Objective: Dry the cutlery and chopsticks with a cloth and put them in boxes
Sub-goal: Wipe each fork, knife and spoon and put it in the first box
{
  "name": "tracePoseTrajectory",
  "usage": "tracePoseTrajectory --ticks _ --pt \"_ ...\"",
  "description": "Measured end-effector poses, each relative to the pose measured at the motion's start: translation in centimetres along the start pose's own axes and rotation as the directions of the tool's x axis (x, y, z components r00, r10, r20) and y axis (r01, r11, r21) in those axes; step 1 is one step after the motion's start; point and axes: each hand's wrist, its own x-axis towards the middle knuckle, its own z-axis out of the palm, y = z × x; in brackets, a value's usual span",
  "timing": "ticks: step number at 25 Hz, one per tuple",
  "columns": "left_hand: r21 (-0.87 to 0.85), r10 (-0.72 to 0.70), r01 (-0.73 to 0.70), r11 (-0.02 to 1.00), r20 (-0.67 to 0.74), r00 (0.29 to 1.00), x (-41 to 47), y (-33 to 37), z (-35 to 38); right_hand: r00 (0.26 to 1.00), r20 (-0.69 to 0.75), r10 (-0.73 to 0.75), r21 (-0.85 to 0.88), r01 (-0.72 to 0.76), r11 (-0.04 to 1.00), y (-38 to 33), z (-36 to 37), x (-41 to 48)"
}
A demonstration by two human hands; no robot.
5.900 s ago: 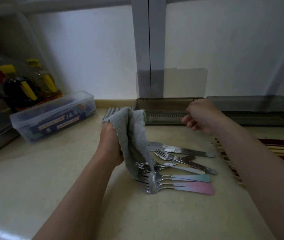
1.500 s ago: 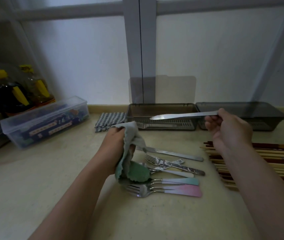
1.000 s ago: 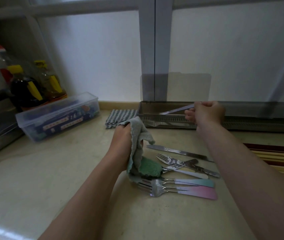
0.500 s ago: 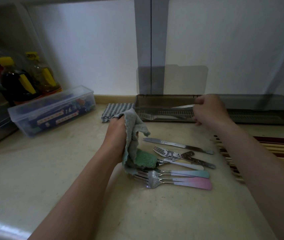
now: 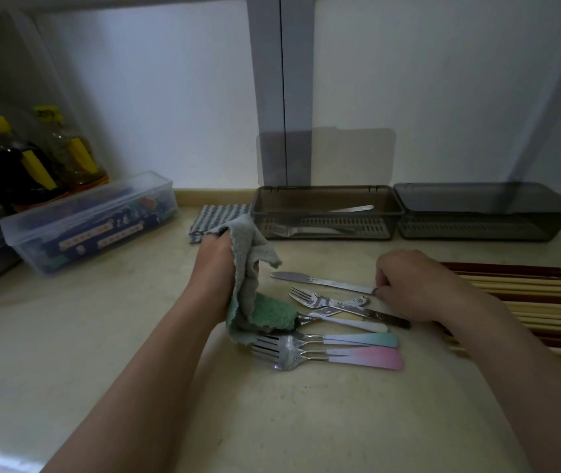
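My left hand [image 5: 214, 264] grips a grey-green cloth [image 5: 255, 285] that hangs down onto the cutlery pile. My right hand [image 5: 408, 285] pinches the handle end of a steel knife [image 5: 309, 279] lying on the counter. Below the knife lie a metal fork [image 5: 309, 297], a white-handled piece [image 5: 357, 324], a teal-handled fork [image 5: 357, 339] and a pink-handled fork [image 5: 364, 358]. An open dark box [image 5: 326, 199] at the back holds a knife [image 5: 354, 209] and other cutlery. A second dark box [image 5: 477, 213] stands to its right with its lid on. Chopsticks [image 5: 528, 302] lie at the right.
A clear plastic box [image 5: 91, 220] with coloured contents stands at the back left, oil bottles [image 5: 33, 158] behind it. A checked cloth [image 5: 217, 218] lies left of the open box. The open box's lid [image 5: 350, 155] leans against the wall.
My right hand left the first knife in the open box and came down to the counter, where it now pinches the second knife's handle. My left hand stayed put with the cloth.
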Motion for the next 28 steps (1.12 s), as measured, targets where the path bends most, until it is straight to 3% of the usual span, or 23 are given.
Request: tracePoseTrajectory --ticks 9,14,18,20,23,25,27,28 --pt "0.099 0.029 -0.031 0.995 0.021 0.999 0.2 -0.5 0.1 0.995 0.093 -0.033 0.03 0.03 0.999 0.6 -0.5 0.4" --pt "0.183 0.092 -0.098 0.978 0.045 0.995 -0.5 -0.3 0.5 0.983 0.178 -0.052 -0.049 0.061 0.997 0.2 -0.5 0.6" --pt "0.236 0.118 -0.128 0.963 0.056 0.991 -0.8 -0.2 0.7 0.979 0.191 -0.071 -0.041 0.08 0.996 0.3 -0.4 0.5" --pt "0.185 0.086 -0.094 0.978 0.047 0.995 -0.8 -0.2 0.6 0.984 0.163 -0.075 -0.005 0.077 0.997 0.5 -0.3 0.4" --pt "0.172 0.033 -0.04 0.984 0.038 0.999 -0.8 0.0 0.6 0.994 -0.02 -0.107 0.232 0.109 0.967 1.3 -0.6 0.3" --pt "0.194 0.011 -0.014 0.981 0.019 1.0 -0.8 0.3 0.7 0.954 -0.276 -0.114 0.433 0.229 0.872 1.9 -1.6 -0.1" --pt "0.195 0.021 -0.027 0.98 0.03 0.999 -1.0 0.5 0.7 0.855 -0.519 0.012 0.628 0.371 0.684 2.2 -3.2 -1.0" --pt "0.142 0.017 -0.023 0.99 0.044 0.999 -1.2 0.5 0.7 0.813 -0.573 0.103 0.724 0.443 0.529 2.3 -4.0 -1.6"
